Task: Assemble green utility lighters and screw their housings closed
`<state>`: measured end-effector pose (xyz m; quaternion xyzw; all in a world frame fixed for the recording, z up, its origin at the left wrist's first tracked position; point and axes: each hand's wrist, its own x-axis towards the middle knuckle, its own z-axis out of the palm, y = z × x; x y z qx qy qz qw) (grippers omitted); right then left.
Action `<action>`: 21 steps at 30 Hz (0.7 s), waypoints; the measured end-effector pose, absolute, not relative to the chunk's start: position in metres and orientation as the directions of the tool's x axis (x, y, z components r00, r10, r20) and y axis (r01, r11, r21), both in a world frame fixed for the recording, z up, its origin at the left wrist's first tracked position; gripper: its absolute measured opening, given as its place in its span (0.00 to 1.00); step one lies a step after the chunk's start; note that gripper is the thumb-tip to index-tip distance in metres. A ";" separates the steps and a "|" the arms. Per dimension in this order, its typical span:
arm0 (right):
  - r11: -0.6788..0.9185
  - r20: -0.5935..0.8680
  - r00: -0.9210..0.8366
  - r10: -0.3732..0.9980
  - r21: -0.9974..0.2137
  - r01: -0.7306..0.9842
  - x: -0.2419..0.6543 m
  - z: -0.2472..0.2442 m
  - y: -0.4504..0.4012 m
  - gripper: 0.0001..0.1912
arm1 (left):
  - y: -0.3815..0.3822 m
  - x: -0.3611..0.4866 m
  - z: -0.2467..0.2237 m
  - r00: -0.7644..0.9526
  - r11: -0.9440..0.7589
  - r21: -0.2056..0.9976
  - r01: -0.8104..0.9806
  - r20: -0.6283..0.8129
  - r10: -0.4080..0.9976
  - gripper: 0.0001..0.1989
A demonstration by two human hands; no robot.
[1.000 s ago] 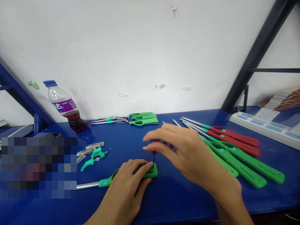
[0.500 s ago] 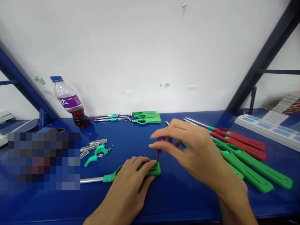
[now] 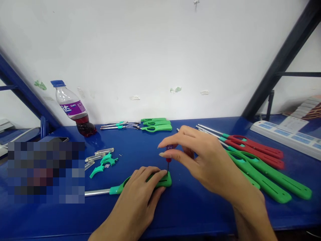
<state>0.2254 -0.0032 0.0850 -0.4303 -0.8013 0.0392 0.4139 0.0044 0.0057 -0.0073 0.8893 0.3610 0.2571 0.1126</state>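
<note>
A green long-necked lighter lies on the blue table, its metal tube pointing left. My left hand is wrapped over its handle and presses it to the tabletop. Between the thumb and fingers of my right hand stands a small screwdriver with a red and dark handle. Its shaft points down, and the tip meets the lighter near the right end of the handle. My left fingertips lie close beside the shaft. The exact spot under the tip is too small to make out.
Several red and green lighters lie at the right, before a white power strip. Green lighter shells and metal tubes lie at the back. Teal triggers and clear tanks sit left, near a leaning bottle.
The fingers of my right hand have shifted slightly around the screwdriver handle. Its tip stays at the same place on the lighter, and my left hand holds still.
</note>
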 end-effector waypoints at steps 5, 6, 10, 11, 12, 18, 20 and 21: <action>0.604 0.633 -0.256 0.731 -0.425 0.674 0.223 0.086 -0.003 0.05 | 0.005 0.005 -0.007 0.616 -0.719 0.394 0.573 0.371 0.695 0.18; 0.589 0.623 -0.240 0.744 -0.443 0.676 0.222 0.086 -0.003 0.09 | 0.005 0.005 -0.007 0.615 -0.718 0.395 0.573 0.371 0.696 0.18; 0.542 0.593 -0.174 0.787 -0.528 0.654 0.210 0.084 -0.003 0.24 | 0.006 0.004 -0.006 0.615 -0.705 0.401 0.585 0.348 0.708 0.18; 0.535 0.609 -0.151 0.779 -0.518 0.667 0.207 0.083 -0.003 0.26 | 0.006 0.004 -0.006 0.618 -0.700 0.403 0.590 0.333 0.712 0.18; 0.527 0.630 -0.132 0.765 -0.495 0.691 0.204 0.082 -0.003 0.28 | 0.006 0.004 -0.006 0.621 -0.695 0.405 0.594 0.318 0.716 0.18; 0.473 0.710 -0.067 0.701 -0.392 0.789 0.196 0.076 -0.002 0.24 | 0.006 0.005 -0.007 0.623 -0.684 0.399 0.610 0.292 0.726 0.18; 0.482 0.692 -0.076 0.718 -0.416 0.772 0.196 0.076 -0.002 0.18 | 0.006 0.005 -0.007 0.623 -0.684 0.396 0.612 0.291 0.726 0.18; 0.483 0.677 -0.076 0.732 -0.437 0.759 0.196 0.076 -0.002 0.16 | 0.006 0.005 -0.006 0.625 -0.686 0.397 0.610 0.291 0.724 0.18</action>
